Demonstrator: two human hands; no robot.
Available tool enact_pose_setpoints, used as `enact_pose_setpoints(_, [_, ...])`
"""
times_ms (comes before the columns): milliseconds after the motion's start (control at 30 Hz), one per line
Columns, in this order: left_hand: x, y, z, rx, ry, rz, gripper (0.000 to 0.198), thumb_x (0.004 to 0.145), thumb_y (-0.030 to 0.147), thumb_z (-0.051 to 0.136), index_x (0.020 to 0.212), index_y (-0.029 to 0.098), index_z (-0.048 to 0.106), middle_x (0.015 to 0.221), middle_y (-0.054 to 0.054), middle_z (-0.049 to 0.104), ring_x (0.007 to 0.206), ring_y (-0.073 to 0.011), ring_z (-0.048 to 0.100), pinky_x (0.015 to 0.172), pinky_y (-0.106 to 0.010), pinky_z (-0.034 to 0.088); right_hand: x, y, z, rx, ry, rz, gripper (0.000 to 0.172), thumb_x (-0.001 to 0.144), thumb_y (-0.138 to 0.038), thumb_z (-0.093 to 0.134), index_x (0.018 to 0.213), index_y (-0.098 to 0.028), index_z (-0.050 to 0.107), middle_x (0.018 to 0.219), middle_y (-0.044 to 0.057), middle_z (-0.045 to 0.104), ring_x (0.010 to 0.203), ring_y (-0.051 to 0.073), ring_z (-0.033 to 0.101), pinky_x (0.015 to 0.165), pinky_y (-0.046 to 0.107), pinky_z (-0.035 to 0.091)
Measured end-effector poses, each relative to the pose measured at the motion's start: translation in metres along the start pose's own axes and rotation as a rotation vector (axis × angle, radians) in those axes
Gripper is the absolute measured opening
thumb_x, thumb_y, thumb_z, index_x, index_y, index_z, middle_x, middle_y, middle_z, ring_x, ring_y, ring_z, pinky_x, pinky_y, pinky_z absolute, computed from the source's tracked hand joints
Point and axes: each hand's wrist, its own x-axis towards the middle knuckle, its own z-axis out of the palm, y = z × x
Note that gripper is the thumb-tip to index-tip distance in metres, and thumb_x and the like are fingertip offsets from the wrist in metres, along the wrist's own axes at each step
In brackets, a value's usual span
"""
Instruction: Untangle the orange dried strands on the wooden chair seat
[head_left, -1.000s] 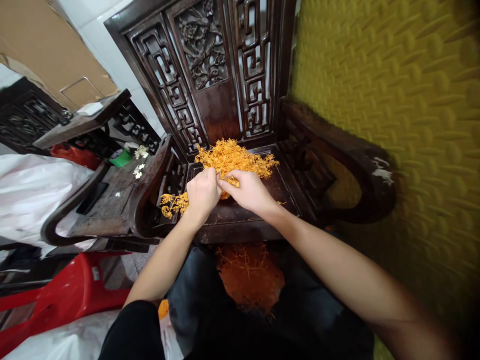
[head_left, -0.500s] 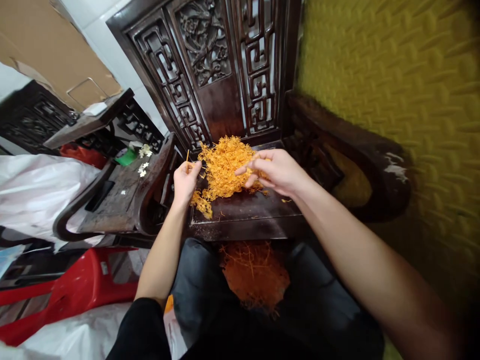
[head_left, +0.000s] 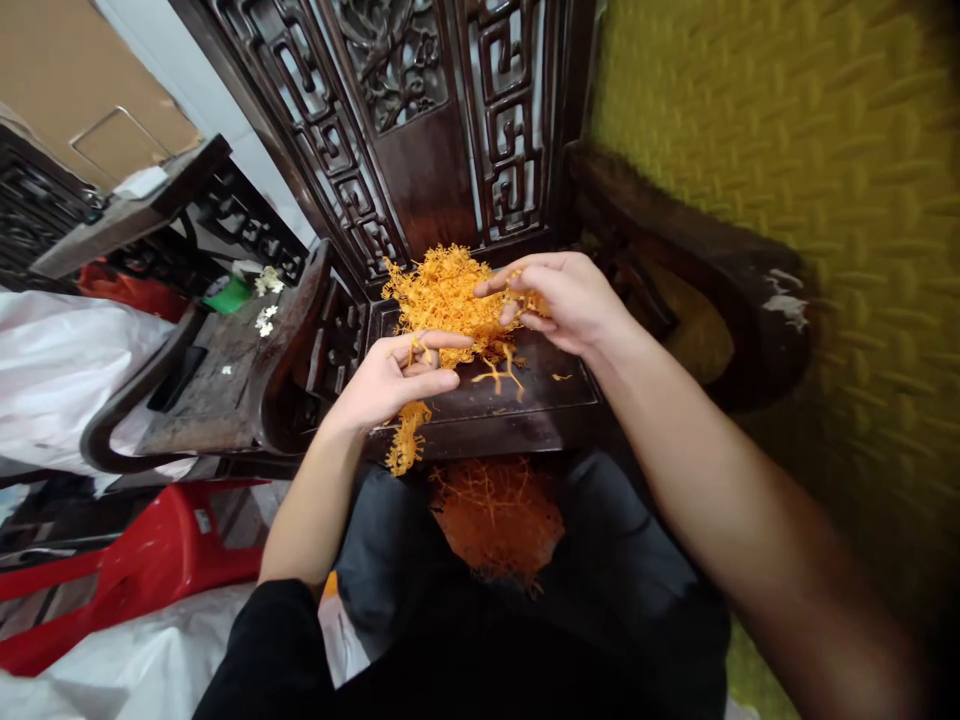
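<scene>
A heap of tangled orange branching strands (head_left: 442,290), small and thin like plastic twigs, lies on a dark wooden chair seat (head_left: 517,425). My left hand (head_left: 386,380) is at the heap's near left edge, thumb and index finger stretched apart, with a thin orange piece (head_left: 420,350) caught among its fingers. Over the heap's right side, the curled fingers of my right hand (head_left: 559,300) hold several orange strands (head_left: 529,292). Between the hands is a forked orange piece (head_left: 501,377); whether it touches the seat I cannot tell. Below my left wrist, an orange clump (head_left: 407,440) hangs at the seat's front edge.
The carved chair back (head_left: 427,180) rises behind the heap, with a curved armrest (head_left: 720,270) at right. A second wooden chair (head_left: 217,390) on the left bears a green tape roll (head_left: 226,294). A red plastic stool (head_left: 161,545) and an orange-brown container (head_left: 499,525) are lower down.
My left hand has moved right and opened its pinch, now reaching in front of the heap. My right hand has curled around strands. A forked piece now shows between the hands.
</scene>
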Motion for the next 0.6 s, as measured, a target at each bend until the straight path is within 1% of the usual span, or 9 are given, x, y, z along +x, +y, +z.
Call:
enact_pose_setpoints(100, [-0.001, 0.003, -0.003, -0.161, 0.005, 0.041, 0.045, 0.069, 0.046, 0.088, 0.106, 0.024, 0.077, 0.059, 0.007, 0.027, 0.048, -0.0071, 0.027, 0.045, -0.025, 0.023, -0.004, -0.001, 0.001, -0.083, -0.085, 0.001, 0.026, 0.088, -0.030, 0.060, 0.100, -0.013, 0.075, 0.073, 0.006, 0.067, 0.050, 0.010, 0.054, 0.043, 0.024, 0.032])
enact_pose_setpoints(167, [0.000, 0.006, -0.006, -0.294, 0.055, 0.071, 0.041, 0.076, 0.058, 0.079, 0.098, 0.023, 0.076, 0.058, 0.007, 0.020, 0.046, -0.0072, 0.024, 0.042, -0.023, 0.022, -0.009, -0.001, 0.007, -0.173, -0.190, -0.038, 0.031, 0.091, -0.039, 0.062, 0.105, -0.015, 0.077, 0.068, 0.003, 0.066, 0.052, 0.011, 0.055, 0.048, 0.026, 0.039])
enact_pose_setpoints(200, [0.001, 0.008, -0.008, -0.345, 0.106, 0.085, 0.042, 0.081, 0.063, 0.071, 0.094, 0.023, 0.075, 0.058, 0.007, 0.016, 0.045, -0.0075, 0.021, 0.040, -0.023, 0.022, -0.012, 0.000, 0.011, -0.238, -0.269, -0.072, 0.034, 0.090, -0.042, 0.065, 0.108, -0.016, 0.078, 0.070, 0.003, 0.068, 0.057, 0.013, 0.059, 0.053, 0.027, 0.044])
enact_pose_setpoints(267, [0.001, 0.011, -0.011, -0.420, 0.222, 0.117, 0.047, 0.091, 0.067, 0.055, 0.086, 0.023, 0.072, 0.058, 0.007, 0.010, 0.043, -0.0082, 0.016, 0.038, -0.022, 0.022, -0.019, 0.003, 0.022, -0.392, -0.450, -0.156, 0.039, 0.086, -0.045, 0.072, 0.114, -0.020, 0.079, 0.087, 0.005, 0.076, 0.078, 0.018, 0.069, 0.070, 0.031, 0.053])
enact_pose_setpoints(333, [0.001, 0.013, -0.014, -0.468, 0.305, 0.151, 0.050, 0.095, 0.067, 0.047, 0.081, 0.024, 0.069, 0.058, 0.006, 0.008, 0.043, -0.0090, 0.013, 0.037, -0.022, 0.021, -0.024, 0.008, 0.034, -0.544, -0.605, -0.232, 0.040, 0.083, -0.041, 0.077, 0.119, -0.022, 0.077, 0.110, 0.006, 0.078, 0.101, 0.022, 0.071, 0.087, 0.033, 0.053])
enact_pose_setpoints(367, [0.001, 0.013, -0.015, -0.479, 0.329, 0.163, 0.050, 0.095, 0.067, 0.046, 0.080, 0.025, 0.068, 0.058, 0.006, 0.008, 0.044, -0.0093, 0.011, 0.037, -0.022, 0.019, -0.025, 0.011, 0.039, -0.609, -0.659, -0.258, 0.037, 0.085, -0.037, 0.076, 0.118, -0.023, 0.078, 0.115, 0.006, 0.077, 0.105, 0.022, 0.071, 0.091, 0.033, 0.052])
enact_pose_setpoints(467, [0.003, 0.009, -0.021, -0.464, 0.388, 0.184, 0.052, 0.097, 0.068, 0.043, 0.082, 0.025, 0.068, 0.057, 0.006, 0.011, 0.046, -0.0103, 0.008, 0.037, -0.024, 0.016, -0.026, 0.020, 0.050, -0.744, -0.700, -0.281, 0.023, 0.090, -0.028, 0.069, 0.109, -0.022, 0.080, 0.110, 0.006, 0.079, 0.101, 0.021, 0.072, 0.090, 0.031, 0.051])
enact_pose_setpoints(500, [0.003, 0.008, -0.023, -0.455, 0.404, 0.192, 0.053, 0.097, 0.069, 0.041, 0.084, 0.025, 0.069, 0.057, 0.006, 0.012, 0.046, -0.0105, 0.008, 0.037, -0.025, 0.015, -0.026, 0.023, 0.052, -0.747, -0.682, -0.288, 0.026, 0.089, -0.028, 0.070, 0.113, -0.022, 0.079, 0.113, 0.006, 0.078, 0.103, 0.022, 0.071, 0.091, 0.031, 0.051])
enact_pose_setpoints(600, [0.005, 0.003, -0.028, -0.452, 0.438, 0.230, 0.054, 0.097, 0.071, 0.040, 0.087, 0.025, 0.069, 0.057, 0.006, 0.013, 0.046, -0.0107, 0.006, 0.037, -0.026, 0.012, -0.025, 0.029, 0.056, -0.642, -0.707, -0.302, 0.053, 0.082, -0.032, 0.079, 0.134, -0.025, 0.069, 0.134, 0.007, 0.071, 0.118, 0.022, 0.066, 0.098, 0.031, 0.049])
